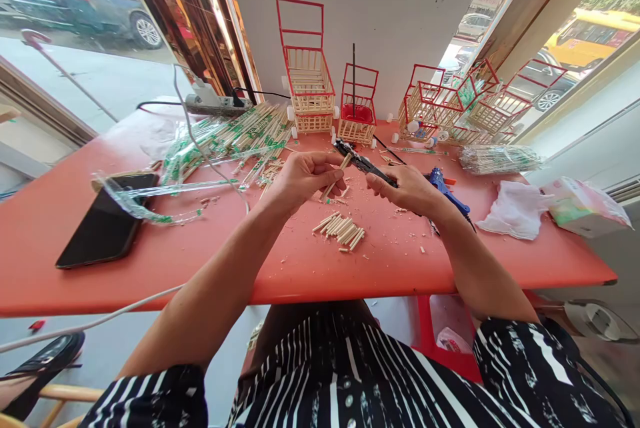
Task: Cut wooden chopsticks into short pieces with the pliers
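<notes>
My left hand (310, 178) pinches a thin wooden stick (338, 176) that slants up to the right. Closed round the dark handles of a pair of pliers (366, 165) is my right hand (407, 189). The pliers' jaws meet the upper part of the stick; whether they press on it I cannot tell. Below both hands, a small heap of short cut wooden pieces (343, 231) lies on the red table (300, 275). Crumbs and splinters of wood are scattered around the heap.
Small stick-built shopping carts (310, 81) with red frames stand along the wall. Wrapped chopsticks (235, 138) lie at the left, near a black phone (107, 221). A blue glue gun (445, 189), a wrapped bundle (500, 158), a white plastic bag (515, 209) and a tissue pack (585, 207) are at the right.
</notes>
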Demonstrator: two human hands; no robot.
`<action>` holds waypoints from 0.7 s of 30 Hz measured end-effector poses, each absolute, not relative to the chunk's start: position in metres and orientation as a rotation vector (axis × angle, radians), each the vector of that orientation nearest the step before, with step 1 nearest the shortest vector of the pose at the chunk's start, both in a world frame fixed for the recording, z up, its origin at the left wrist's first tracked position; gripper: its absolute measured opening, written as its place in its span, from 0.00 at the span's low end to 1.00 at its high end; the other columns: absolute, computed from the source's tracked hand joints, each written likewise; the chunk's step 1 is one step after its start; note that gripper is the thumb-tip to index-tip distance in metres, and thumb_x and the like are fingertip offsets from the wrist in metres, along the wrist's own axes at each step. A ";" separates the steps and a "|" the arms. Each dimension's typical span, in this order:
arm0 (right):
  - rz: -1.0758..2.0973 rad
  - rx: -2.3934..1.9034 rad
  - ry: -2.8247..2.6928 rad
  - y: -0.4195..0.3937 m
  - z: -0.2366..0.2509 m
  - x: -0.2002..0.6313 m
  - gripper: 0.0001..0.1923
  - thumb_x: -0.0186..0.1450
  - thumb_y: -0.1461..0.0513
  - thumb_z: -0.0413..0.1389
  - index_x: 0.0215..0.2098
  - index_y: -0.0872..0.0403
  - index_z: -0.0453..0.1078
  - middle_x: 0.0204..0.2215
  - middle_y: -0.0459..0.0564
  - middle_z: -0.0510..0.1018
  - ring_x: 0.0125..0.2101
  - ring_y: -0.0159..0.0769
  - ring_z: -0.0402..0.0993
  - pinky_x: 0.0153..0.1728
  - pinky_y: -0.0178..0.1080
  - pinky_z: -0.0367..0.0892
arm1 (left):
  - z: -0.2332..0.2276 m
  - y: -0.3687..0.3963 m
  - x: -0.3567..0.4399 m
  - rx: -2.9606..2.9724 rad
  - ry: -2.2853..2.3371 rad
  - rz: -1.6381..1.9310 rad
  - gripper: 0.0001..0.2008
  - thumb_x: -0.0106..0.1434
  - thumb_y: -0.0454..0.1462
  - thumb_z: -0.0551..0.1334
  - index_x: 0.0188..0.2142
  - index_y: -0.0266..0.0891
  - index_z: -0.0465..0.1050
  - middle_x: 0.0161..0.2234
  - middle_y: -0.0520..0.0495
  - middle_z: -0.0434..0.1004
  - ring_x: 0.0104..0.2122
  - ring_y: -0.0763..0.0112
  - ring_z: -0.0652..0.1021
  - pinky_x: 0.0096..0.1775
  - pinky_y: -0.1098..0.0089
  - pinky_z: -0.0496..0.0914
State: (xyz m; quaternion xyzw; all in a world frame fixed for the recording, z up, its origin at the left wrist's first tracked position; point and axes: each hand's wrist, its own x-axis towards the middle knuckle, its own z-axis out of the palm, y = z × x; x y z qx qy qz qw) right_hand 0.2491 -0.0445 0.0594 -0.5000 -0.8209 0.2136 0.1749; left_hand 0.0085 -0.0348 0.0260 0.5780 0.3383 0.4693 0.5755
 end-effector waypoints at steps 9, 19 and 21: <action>0.482 -1.445 -2.326 -0.045 0.053 0.241 0.38 0.71 0.32 0.42 0.28 0.54 0.69 0.24 0.49 0.72 0.27 0.34 0.64 0.32 0.40 0.52 | 0.021 -0.030 0.005 1.303 0.870 1.053 0.21 0.51 0.41 0.78 0.43 0.32 0.85 0.26 0.44 0.84 0.23 0.69 0.81 0.27 0.72 0.74; 0.409 -1.415 -2.319 -0.041 0.042 0.238 0.37 0.71 0.32 0.41 0.23 0.52 0.58 0.21 0.46 0.63 0.25 0.32 0.56 0.30 0.41 0.50 | 0.017 -0.026 0.005 1.183 0.842 1.062 0.22 0.46 0.38 0.80 0.41 0.31 0.85 0.24 0.44 0.83 0.21 0.69 0.81 0.26 0.72 0.75; 0.390 -1.398 -2.311 -0.041 0.039 0.237 0.35 0.72 0.33 0.41 0.23 0.51 0.54 0.20 0.44 0.59 0.24 0.31 0.53 0.29 0.41 0.49 | 0.016 -0.026 0.005 1.169 0.847 1.058 0.21 0.46 0.37 0.80 0.40 0.32 0.85 0.24 0.44 0.83 0.21 0.69 0.81 0.26 0.71 0.76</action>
